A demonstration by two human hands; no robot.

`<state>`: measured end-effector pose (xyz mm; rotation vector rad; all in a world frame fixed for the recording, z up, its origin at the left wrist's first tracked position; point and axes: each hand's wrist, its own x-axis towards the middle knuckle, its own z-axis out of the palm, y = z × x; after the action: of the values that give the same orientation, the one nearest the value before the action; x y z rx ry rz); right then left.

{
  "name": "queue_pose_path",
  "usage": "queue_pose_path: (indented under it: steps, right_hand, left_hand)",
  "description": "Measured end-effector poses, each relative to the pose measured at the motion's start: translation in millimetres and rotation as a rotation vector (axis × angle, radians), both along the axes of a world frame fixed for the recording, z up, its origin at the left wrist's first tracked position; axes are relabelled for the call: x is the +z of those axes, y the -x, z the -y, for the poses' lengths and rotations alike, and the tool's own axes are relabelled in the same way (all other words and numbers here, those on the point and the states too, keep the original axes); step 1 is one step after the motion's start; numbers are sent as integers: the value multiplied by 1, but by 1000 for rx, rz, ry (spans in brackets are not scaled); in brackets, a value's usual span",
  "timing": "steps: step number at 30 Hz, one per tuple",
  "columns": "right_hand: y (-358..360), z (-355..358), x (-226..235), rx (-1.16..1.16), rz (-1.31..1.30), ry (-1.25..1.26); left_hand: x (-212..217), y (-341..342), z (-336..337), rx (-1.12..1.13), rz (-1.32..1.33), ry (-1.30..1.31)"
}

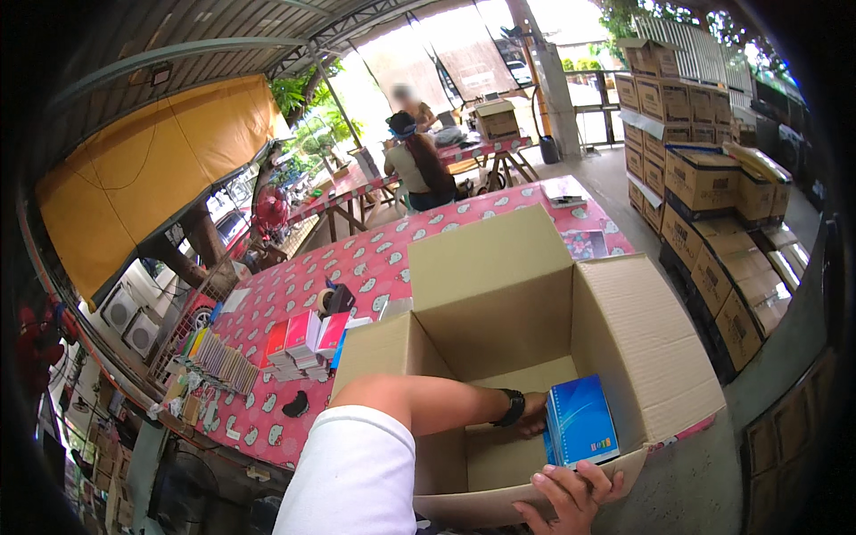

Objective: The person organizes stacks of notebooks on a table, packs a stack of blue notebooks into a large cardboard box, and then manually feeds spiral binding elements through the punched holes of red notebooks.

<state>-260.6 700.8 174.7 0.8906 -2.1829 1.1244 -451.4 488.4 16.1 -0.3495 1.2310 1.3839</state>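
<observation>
White sleeve, left arm across the open box, left hand at blue notebooks.
The notebooks sit inside the box toward its right wall, the left hand's fingers bent against their left side; whether it grips them, I cannot tell. The right hand lies with fingers spread on the box's near edge. Left of the box, red and pink books stand piled on the patterned tablecloth, near a tape dispenser.
</observation>
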Motion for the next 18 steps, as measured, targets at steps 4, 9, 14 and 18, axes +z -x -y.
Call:
queue_pose_path:
  steps: [4, 9, 14, 18]
  right_hand:
    - [0, 0, -1, -5, -7, -1]
    - [0, 0, 0, -25, -30, -5]
    - [2, 2, 4, -28, -38, -19]
    - [3, 3, 0, 2, -31, 29]
  left_hand:
    - [20, -4, -8, 71, 17, 84]
    - [43, -5, -8, -50, -57, 131]
    - [31, -1, -1, -65, -18, 90]
    - [30, 7, 2, -124, 74, -61]
